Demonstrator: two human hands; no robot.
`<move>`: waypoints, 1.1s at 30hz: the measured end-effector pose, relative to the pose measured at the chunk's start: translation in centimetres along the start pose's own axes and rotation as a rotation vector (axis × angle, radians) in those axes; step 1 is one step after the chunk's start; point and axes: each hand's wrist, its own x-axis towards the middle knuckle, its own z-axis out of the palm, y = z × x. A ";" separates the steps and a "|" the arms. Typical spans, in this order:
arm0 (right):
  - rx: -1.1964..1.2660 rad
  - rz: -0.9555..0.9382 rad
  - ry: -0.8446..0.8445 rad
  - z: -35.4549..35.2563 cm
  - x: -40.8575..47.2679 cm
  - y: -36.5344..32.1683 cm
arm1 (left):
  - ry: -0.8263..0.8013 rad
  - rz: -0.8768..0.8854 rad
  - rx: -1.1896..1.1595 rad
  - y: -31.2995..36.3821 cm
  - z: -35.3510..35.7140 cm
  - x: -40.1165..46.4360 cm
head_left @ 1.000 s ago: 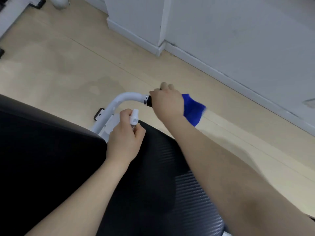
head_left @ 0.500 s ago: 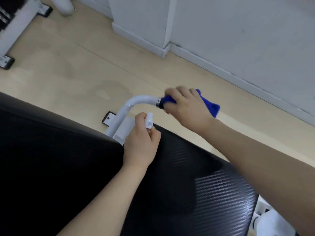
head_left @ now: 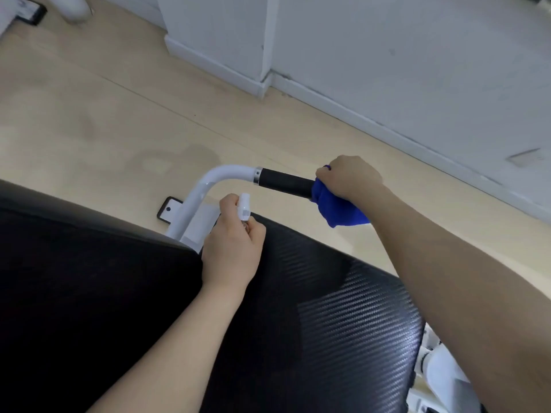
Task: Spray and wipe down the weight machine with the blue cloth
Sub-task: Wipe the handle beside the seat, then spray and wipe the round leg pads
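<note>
The weight machine shows as a black padded seat point(head_left: 343, 308) with a carbon-weave texture and a curved white tube point(head_left: 208, 183) ending in a black foam handle grip point(head_left: 283, 181). My right hand point(head_left: 347, 177) is closed around the blue cloth point(head_left: 337, 208) at the far right end of the grip, the cloth hanging below my palm. My left hand point(head_left: 232, 248) hovers over the seat edge just below the tube, closed on a small spray bottle whose white nozzle head point(head_left: 245, 205) sticks up; the bottle body is hidden in my fist.
Pale wooden floor point(head_left: 104, 120) stretches beyond the machine. A white wall with baseboard point(head_left: 387, 132) runs diagonally behind the handle. The tube's black-capped foot point(head_left: 167, 210) rests on the floor. More white frame parts point(head_left: 441, 371) sit at lower right, other equipment point(head_left: 32, 13) at top left.
My right hand has slid the blue cloth outward along the handle, from the collar to the far end, uncovering the black grip. My left hand has kept its hold on the spray bottle.
</note>
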 end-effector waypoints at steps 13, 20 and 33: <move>-0.058 -0.230 0.361 0.8 -8.2 4.5 | 0.051 0.024 0.098 0.1 0.2 -0.4; -0.339 -0.581 0.215 5.8 -16.9 3.1 | 0.028 0.101 0.144 1.3 -0.5 -3.5; 0.014 0.226 0.302 10.9 -34.8 17.2 | -0.597 0.742 0.258 5.4 0.6 -17.7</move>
